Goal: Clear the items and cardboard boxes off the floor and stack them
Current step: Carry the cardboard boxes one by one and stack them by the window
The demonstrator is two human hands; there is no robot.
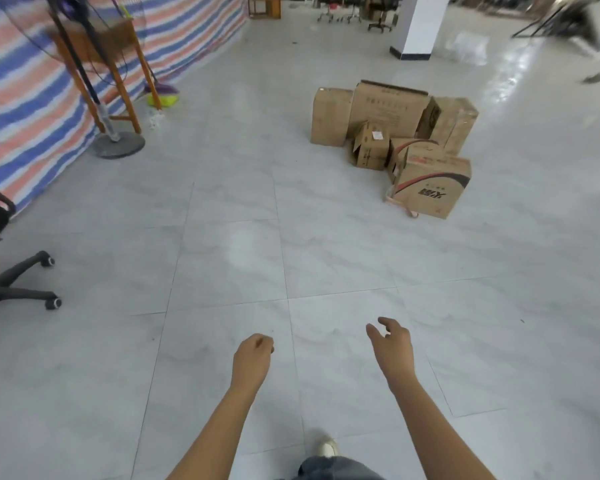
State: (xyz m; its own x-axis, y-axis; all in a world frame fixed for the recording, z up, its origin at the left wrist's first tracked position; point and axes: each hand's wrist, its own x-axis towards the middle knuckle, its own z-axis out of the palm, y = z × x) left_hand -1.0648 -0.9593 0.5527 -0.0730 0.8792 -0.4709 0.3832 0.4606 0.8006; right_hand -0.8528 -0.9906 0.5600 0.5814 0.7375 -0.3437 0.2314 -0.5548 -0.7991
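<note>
Far left: an office chair (4, 271) with a black wheeled base stands at the frame edge on the pale tiled floor (229, 258). Behind it a striped sheet (28, 98) in blue, white and orange runs along the left side of the room. In front of the sheet stand a pedestal fan (118, 144) on a round grey base and, just behind it, a wooden stand (99, 38). A mop (163, 95) with a purple and yellow-green head lies at the foot of the stand.

Centre, low in the frame: both hands reach forward over bare floor, apart from each other and touching nothing. The left hand (253, 355) has its fingers curled under and holds nothing. The right hand (392, 344) is spread loosely, with the thumb standing away from the fingers, and is also empty. 1 light shoe (326, 448) shows between the forearms.

Right of centre, well ahead of the hands: the cardboard boxes (392, 140) sit clustered on the floor, at least 5 in number and touching one another. A tall box (329, 116) stands at the left, a wide box (387, 105) behind, and a small labelled box (371, 147) sits tilted in the middle. A printed box (430, 185) with red and black arcs lies nearest.

Beyond them a white pillar (420, 26) rises from the floor.
</note>
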